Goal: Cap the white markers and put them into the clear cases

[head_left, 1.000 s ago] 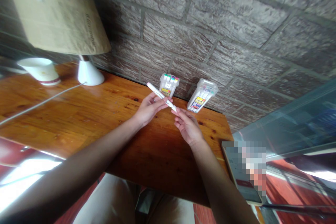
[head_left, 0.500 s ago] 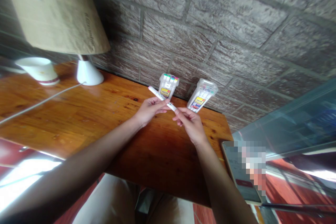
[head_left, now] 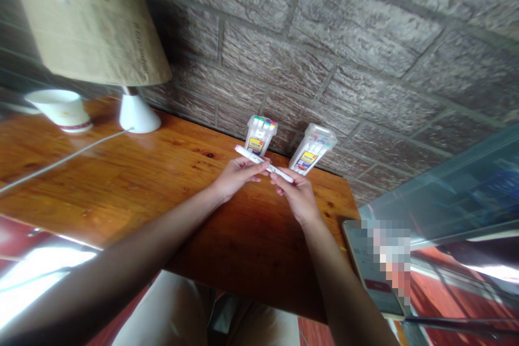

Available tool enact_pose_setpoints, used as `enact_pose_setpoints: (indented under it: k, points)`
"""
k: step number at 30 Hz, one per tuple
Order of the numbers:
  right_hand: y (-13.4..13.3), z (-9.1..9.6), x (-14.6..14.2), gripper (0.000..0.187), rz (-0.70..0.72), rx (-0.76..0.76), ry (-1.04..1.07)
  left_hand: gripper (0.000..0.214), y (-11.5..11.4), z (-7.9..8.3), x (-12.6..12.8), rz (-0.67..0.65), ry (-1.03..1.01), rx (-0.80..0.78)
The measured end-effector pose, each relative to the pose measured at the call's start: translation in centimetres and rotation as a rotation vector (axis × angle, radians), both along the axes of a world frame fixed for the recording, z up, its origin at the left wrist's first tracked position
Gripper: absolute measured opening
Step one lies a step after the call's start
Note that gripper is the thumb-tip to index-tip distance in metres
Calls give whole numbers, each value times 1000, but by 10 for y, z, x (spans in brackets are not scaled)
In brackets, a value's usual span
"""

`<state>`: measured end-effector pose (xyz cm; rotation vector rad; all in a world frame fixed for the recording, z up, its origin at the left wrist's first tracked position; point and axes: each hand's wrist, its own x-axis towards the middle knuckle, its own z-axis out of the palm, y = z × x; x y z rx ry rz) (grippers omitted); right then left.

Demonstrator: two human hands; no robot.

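A white marker (head_left: 259, 161) lies nearly level between both hands above the wooden table (head_left: 121, 184). My left hand (head_left: 236, 175) pinches its left half. My right hand (head_left: 298, 196) pinches the right end. Behind them, two clear marker cases lean against the brick wall: the left case (head_left: 260, 134) stands uncovered with coloured caps showing, and the right case (head_left: 312, 148) has its lid on.
A white lamp base (head_left: 138, 114) with a tan shade (head_left: 87, 19) and its cord stands at the back left, beside a white cup (head_left: 60, 109). A tablet-like device (head_left: 375, 267) lies at the table's right corner. A glass surface (head_left: 446, 189) runs along the right.
The marker has tipped from a steep slant to nearly level. My right hand closed on its right end and both hands moved slightly right.
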<state>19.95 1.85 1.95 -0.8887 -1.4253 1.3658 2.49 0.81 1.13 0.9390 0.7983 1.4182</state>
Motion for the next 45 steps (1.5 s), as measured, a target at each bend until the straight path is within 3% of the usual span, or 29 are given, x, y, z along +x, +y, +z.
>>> enact_pose_setpoints:
  k: [4, 6, 9, 12, 15, 19, 28, 33, 38, 45]
  points:
    - [7, 6, 15, 27, -31, 38, -95, 47, 3, 8, -8, 215, -72, 91]
    - [9, 8, 20, 27, -33, 57, -125, 41, 4, 8, -12, 260, -13, 139]
    - [9, 12, 24, 28, 5, 48, -93, 33, 3, 5, -11, 141, 180, 167]
    - [6, 16, 23, 28, 45, -29, 63, 34, -1, 2, -5, -58, 347, 220]
    - [1, 18, 18, 28, 72, -113, 212, 33, -6, 0, 1, -149, 474, 322]
    - [-3, 16, 7, 23, 83, -153, 302, 39, -8, -4, 4, -189, 571, 339]
    - [0, 18, 1, 26, -113, -195, 432, 46, -14, -3, 10, -243, 620, 309]
    - [-7, 20, -6, 38, 46, -280, 516, 49, -16, -7, 13, -249, 654, 350]
    - [-15, 23, -5, 73, 54, -281, 542, 50, -17, -10, 14, -252, 719, 369]
    - [-17, 24, -1, 66, 102, -311, 546, 51, -17, -13, 14, -217, 895, 546]
